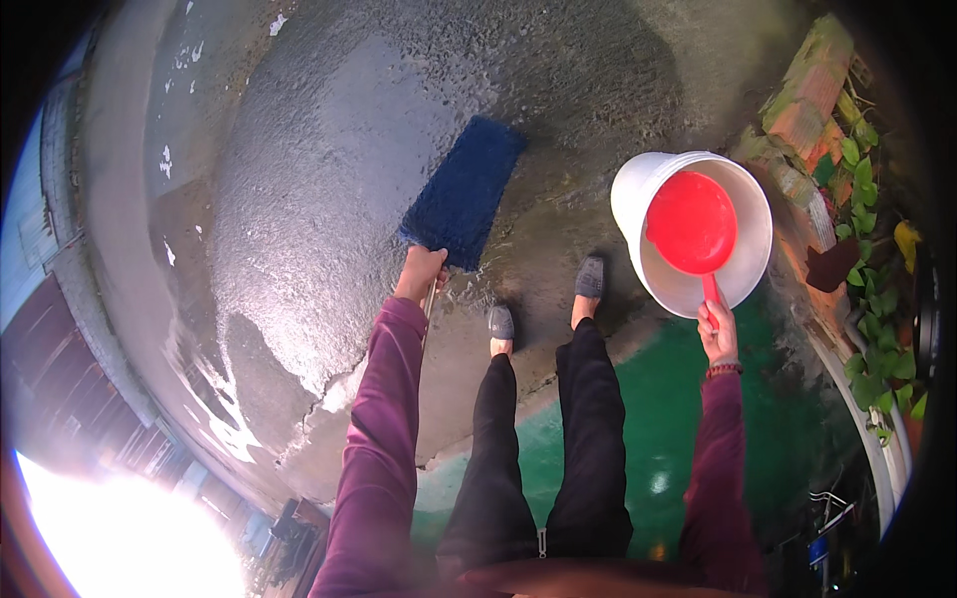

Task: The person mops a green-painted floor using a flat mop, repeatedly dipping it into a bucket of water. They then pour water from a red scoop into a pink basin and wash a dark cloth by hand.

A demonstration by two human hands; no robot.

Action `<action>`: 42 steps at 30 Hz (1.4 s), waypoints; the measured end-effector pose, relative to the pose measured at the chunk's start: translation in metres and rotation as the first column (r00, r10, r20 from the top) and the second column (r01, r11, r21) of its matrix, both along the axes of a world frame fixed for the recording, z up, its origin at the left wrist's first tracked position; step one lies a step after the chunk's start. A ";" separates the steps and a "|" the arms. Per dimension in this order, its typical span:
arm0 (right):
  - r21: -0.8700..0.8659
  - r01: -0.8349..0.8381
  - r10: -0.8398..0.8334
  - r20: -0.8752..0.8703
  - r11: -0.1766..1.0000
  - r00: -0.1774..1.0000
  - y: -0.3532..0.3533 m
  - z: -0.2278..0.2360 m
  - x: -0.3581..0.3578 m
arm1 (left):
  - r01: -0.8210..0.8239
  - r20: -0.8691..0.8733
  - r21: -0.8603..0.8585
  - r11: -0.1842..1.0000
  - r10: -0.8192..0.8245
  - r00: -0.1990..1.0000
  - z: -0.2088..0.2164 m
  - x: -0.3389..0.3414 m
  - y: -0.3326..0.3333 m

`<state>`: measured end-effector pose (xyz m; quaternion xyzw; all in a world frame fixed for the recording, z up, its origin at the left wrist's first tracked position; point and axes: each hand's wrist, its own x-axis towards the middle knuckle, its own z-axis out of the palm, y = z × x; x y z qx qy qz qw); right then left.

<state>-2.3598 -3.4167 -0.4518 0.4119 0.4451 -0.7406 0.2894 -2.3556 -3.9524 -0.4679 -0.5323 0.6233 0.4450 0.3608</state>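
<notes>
Blue mat [464,189] in one hand, red dipper [693,221] in the other

Looking down at a person standing outdoors. The left hand [427,271], left of centre, pinches the lower edge of the dark blue mat, which extends up and to the right toward the upper middle of the frame. Wet-looking grey concrete [329,169] lies behind it; whether the mat touches the ground is hard to tell.

The right hand [718,334], right of centre, has its fingers closed around the dipper's handle. The round red bowl shows against the mouth of a white bucket [753,239] in the upper right. Whether it holds water, or sits inside or above the bucket, cannot be told.

The mat looks soft and fairly thick; it would likely flop, and grow heavy and slick if soaked. A hold near each of two corners should steady it better than one pinch. The dipper looks like light, stiff plastic, best gripped along its handle and kept level if full; wet fingers could slip. The bucket seems rigid, and its rim offers a hold.

Green floor [658,429] fills the lower middle; leafy plants [882,329] line the right edge.
</notes>
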 end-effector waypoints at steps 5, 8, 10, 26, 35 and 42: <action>0.171 -0.247 0.265 -0.092 0.954 0.960 -0.029 0.107 0.000 | 0.025 -0.038 0.001 1.000 -0.025 0.999 0.001 -0.005 -0.002; 0.265 -0.394 0.433 -0.110 0.880 0.894 -0.068 0.155 -0.007 | 0.001 -0.050 -0.021 1.000 -0.002 0.999 0.000 -0.004 -0.002; 0.289 -0.454 0.501 -0.115 0.843 0.858 -0.104 0.167 -0.006 | -0.008 -0.060 -0.034 0.999 0.006 0.998 -0.004 -0.004 -0.003; 0.930 -0.070 0.663 -0.203 0.360 0.721 -0.143 0.136 0.039 | 0.308 0.035 -0.158 0.938 -0.306 0.951 -0.045 0.005 -0.020; 0.896 -0.433 0.575 0.305 0.095 0.759 -0.012 -0.068 -0.027 | 0.263 0.046 -0.165 0.951 -0.259 0.965 -0.016 -0.013 -0.007; 0.528 -0.327 0.285 0.161 0.784 0.945 -0.010 -0.150 -0.049 | 0.215 0.029 -0.155 0.964 -0.213 0.977 -0.003 -0.025 0.008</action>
